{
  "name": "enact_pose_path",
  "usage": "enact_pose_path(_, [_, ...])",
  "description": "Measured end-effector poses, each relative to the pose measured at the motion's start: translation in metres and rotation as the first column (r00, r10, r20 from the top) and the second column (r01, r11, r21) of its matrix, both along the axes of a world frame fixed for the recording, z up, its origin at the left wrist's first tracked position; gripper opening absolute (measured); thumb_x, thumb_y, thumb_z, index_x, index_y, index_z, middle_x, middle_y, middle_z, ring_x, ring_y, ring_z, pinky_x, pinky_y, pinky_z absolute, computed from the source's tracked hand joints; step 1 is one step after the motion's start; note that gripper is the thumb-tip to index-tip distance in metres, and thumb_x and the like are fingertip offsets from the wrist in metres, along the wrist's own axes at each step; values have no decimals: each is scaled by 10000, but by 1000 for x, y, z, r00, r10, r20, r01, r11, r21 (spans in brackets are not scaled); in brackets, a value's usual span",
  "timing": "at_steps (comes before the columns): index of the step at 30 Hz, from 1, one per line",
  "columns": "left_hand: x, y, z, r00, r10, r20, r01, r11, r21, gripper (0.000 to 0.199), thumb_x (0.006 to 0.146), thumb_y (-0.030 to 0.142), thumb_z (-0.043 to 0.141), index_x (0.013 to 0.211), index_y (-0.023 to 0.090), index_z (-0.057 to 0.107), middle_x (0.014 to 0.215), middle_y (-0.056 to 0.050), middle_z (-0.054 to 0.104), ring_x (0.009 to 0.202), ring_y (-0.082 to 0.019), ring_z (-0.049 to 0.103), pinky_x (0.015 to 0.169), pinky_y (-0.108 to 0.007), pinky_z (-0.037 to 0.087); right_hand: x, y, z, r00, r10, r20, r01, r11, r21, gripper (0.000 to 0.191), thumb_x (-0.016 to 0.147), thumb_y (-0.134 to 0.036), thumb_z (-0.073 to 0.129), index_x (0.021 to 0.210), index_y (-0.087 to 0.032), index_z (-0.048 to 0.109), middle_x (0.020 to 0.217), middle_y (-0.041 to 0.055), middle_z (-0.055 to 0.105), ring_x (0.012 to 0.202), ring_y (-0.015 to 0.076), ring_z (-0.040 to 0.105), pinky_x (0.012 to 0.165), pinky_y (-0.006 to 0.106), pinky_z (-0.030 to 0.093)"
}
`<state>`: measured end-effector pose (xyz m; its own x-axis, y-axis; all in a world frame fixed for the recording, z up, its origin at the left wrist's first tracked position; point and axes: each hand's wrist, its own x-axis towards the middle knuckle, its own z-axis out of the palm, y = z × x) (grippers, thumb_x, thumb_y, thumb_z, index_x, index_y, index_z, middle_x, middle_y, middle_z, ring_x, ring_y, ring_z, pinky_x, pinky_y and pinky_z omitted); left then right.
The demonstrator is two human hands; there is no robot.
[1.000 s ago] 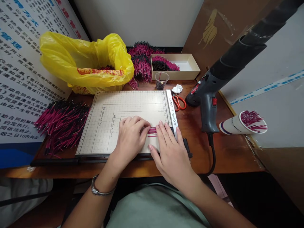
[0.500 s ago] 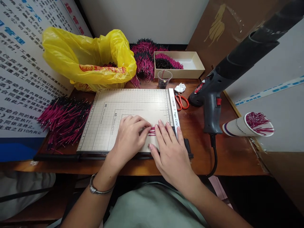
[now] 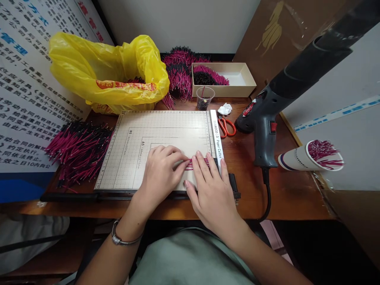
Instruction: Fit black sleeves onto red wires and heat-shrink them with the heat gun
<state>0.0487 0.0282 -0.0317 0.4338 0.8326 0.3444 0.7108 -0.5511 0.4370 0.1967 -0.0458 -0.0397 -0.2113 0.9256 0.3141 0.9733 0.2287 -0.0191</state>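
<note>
Several magenta wires with dark ends lie side by side on the right part of a paper cutter board, pointing toward its white edge strip. My left hand pinches their left ends between thumb and fingertips. Over the same wires my right hand lies flat, fingers apart, pressing them to the board near the strip. Its fingers hide part of the wires.
Around the board are a wire pile, a yellow bag, an open box, a small clear cup, red-handled scissors, a heat gun and a paper cup of wires.
The view has shifted very slightly. Both hands keep nearly the same pose on the wires, with the right fingers a touch farther left.
</note>
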Motion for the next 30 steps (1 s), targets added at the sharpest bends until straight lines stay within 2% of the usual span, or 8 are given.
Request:
enact_pose_path(4, [-4,-9,4,997,-40,-73,47,995,86,215,989,242,542,941,203,749,1001,-61,738,833,-231,573,774,-403,467,0,0,0,1000,-2,-5,2,1000,-2,559,1058,-392,283,1425,-66,551,1511,88,512,1363,317,506,1155,488,279])
enact_pose_path(8, [-12,-14,10,978,-100,-181,115,991,75,246,1005,294,533,1096,220,749,1159,-52,736,872,-242,543,787,-414,478,-1,0,1,1000,0,-7,0,1000,-10,556,1055,-392,299,1433,-65,543,1518,90,503,1371,323,498,1155,498,290])
enact_pose_path(13, [-13,-8,16,933,-141,-330,200,968,149,231,987,263,548,1074,222,757,1198,-23,746,833,-246,531,722,-403,454,-1,0,0,1000,-1,-13,1,1000,-31,556,1050,-379,307,1443,-57,532,1526,108,490,1376,345,484,1147,526,312])
enact_pose_path(17, [-10,-7,19,896,-155,-416,257,945,202,217,945,197,587,1099,182,739,1205,-21,751,850,-255,561,722,-422,434,0,0,0,1000,9,-2,-9,1000,-18,550,1050,-372,309,1448,-62,528,1526,110,491,1369,349,496,1145,528,315])
enact_pose_path(22, [-8,-10,18,911,-155,-383,255,940,226,247,936,168,583,1129,147,736,1206,-6,755,883,-259,562,754,-428,439,1,0,-1,1000,13,7,-13,1000,-7,534,1049,-371,320,1457,-94,527,1519,101,503,1364,350,507,1140,526,327])
enact_pose_path(30, [-4,-6,14,962,-111,-251,169,960,221,191,961,227,596,978,234,787,1081,42,792,841,-249,548,717,-407,439,2,1,-3,1000,25,-3,-25,1000,-18,538,1043,-376,340,1466,-95,518,1536,100,483,1378,355,485,1156,533,317])
